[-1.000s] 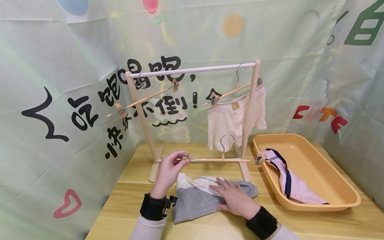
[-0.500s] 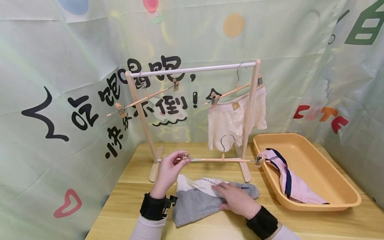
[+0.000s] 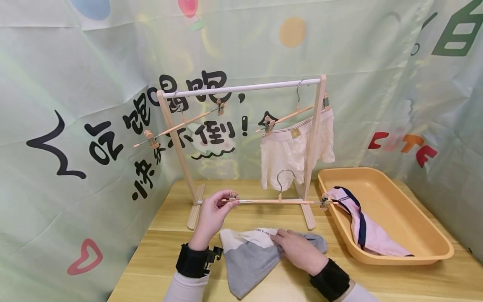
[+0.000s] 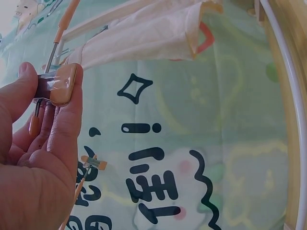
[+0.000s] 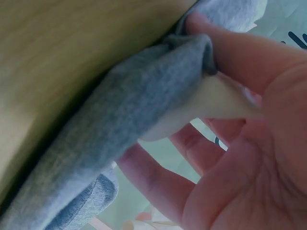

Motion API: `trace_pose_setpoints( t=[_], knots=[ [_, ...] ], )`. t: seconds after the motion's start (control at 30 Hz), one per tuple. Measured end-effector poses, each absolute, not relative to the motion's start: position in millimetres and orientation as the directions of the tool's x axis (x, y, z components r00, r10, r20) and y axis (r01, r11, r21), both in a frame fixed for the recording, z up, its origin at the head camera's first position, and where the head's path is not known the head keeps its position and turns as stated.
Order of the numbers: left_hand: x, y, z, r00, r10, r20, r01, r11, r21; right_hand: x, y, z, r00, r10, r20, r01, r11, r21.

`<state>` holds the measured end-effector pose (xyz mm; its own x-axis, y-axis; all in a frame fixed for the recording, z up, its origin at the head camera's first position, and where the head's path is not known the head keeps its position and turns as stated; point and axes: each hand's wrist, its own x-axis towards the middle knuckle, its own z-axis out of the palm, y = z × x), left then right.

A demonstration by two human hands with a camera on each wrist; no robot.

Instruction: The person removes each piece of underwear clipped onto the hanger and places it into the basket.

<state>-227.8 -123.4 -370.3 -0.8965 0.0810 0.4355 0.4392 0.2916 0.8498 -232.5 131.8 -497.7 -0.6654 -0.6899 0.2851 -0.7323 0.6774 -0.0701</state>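
My left hand (image 3: 216,214) pinches the metal-and-wood clip (image 4: 56,85) at the left end of a clip hanger (image 3: 264,201), thumb against fingers. The hanger is level, its hook up, above the table. My right hand (image 3: 302,251) grips a pair of grey and white underpants (image 3: 249,266) on the table, and lettering shows on their white part. In the right wrist view the thumb presses the grey cloth (image 5: 129,91) while the fingers lie behind it. At the hanger's right end, a clip (image 3: 325,201) appears beside the pink underpants (image 3: 377,235); whether they touch cannot be told.
Behind the hands stands a wooden rack (image 3: 241,89). From it hang a bare clip hanger (image 3: 185,124) at left and white boxer briefs (image 3: 286,153) clipped at right. A yellow tray (image 3: 400,201) on the right contains the pink underpants. Printed curtains (image 3: 75,201) enclose the table.
The grey and white underpants have shifted toward the person, and their lower left corner now hangs down to a point. My right hand has curled in on the cloth. My left hand stays put.
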Motion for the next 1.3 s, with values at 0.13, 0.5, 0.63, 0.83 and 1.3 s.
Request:
trace_pose_setpoints(
  t=[0.13,0.5,0.63,0.83,1.3],
  knots=[
    [-227.9,-123.3,-370.6,-0.896,0.08,0.437,0.44,0.291,0.849,-232.1,130.8,-495.8,-0.663,-0.693,0.282,-0.734,0.677,-0.06],
    [-229.0,-123.2,-370.6,-0.893,0.089,0.441,0.447,0.287,0.847,-231.4,131.2,-491.1,-0.674,-0.69,0.263,-0.728,0.681,-0.079],
    [-228.3,-123.6,-370.5,-0.89,0.085,0.448,0.452,0.297,0.841,-232.8,131.3,-490.3,-0.658,-0.697,0.284,-0.738,0.672,-0.06],
    [-227.6,-124.8,-370.0,-0.894,0.072,0.443,0.443,0.3,0.845,-234.9,133.2,-486.8,-0.678,-0.684,0.27,-0.726,0.681,-0.098],
    [-228.7,-126.6,-369.3,-0.898,0.054,0.436,0.432,0.288,0.854,-230.3,139.5,-457.6,-0.685,-0.639,0.35,-0.715,0.68,-0.159]
  ],
)
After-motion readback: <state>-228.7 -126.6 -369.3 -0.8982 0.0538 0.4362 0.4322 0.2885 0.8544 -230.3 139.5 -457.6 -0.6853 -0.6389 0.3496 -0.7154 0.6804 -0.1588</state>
